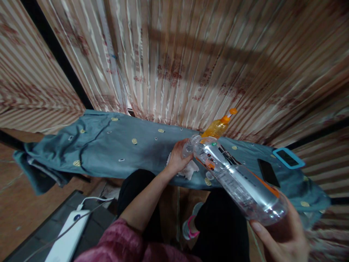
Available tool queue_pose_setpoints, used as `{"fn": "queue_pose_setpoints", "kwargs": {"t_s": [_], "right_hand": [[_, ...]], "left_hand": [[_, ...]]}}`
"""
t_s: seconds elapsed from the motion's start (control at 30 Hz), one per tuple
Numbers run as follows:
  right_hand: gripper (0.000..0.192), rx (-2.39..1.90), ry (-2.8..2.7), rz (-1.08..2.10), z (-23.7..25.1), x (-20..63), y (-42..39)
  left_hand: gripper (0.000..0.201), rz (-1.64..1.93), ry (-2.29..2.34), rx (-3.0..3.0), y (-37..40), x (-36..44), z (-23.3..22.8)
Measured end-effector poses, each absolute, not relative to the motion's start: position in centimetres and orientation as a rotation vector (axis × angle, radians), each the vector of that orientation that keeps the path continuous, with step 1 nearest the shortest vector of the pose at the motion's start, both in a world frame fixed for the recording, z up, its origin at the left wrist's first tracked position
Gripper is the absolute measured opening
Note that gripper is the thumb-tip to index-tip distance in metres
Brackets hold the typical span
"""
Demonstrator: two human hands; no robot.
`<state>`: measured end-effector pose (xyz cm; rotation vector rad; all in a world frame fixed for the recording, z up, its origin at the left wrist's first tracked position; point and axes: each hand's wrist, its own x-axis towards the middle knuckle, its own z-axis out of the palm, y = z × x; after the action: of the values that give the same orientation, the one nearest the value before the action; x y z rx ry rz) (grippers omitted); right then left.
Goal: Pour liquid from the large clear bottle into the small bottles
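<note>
Clear plastic bottle (237, 179) apparently hides the base of an orange bottle (217, 127).

Right of centre, the clear bottle (242, 182), its fine print (223, 175) unreadable, hides the base of the orange bottle (216, 128); the left hand (178, 158) partly covers white tissue (190, 170); lower left, the frame crops a white device (68, 233)

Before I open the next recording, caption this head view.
Left hand at the neck, right hand at the base of a clear bottle, a patterned cloth behind it.
</note>
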<state>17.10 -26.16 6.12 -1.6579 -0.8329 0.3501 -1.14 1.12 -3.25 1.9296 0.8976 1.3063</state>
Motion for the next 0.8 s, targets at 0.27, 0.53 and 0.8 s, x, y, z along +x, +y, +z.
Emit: {"fn": "queue_pose_setpoints", "kwargs": {"t_s": [0.27,0.53,0.8], "right_hand": [[0.119,-1.641,-0.79,0.353,6.24,17.04,-25.91],[0.12,-1.649,-0.794,0.348,6.38,16.75,-25.87],[0.121,-1.631,-0.772,0.36,6.06,17.08,-25.94]], "left_hand": [[0.065,1.312,0.885,1.92,1.13,-1.1,-3.23],[0.064,1.311,0.918,1.928,1.07,-1.06,-3.09],[0.063,1.309,0.9,1.912,0.98,-1.08,-2.92]]}}
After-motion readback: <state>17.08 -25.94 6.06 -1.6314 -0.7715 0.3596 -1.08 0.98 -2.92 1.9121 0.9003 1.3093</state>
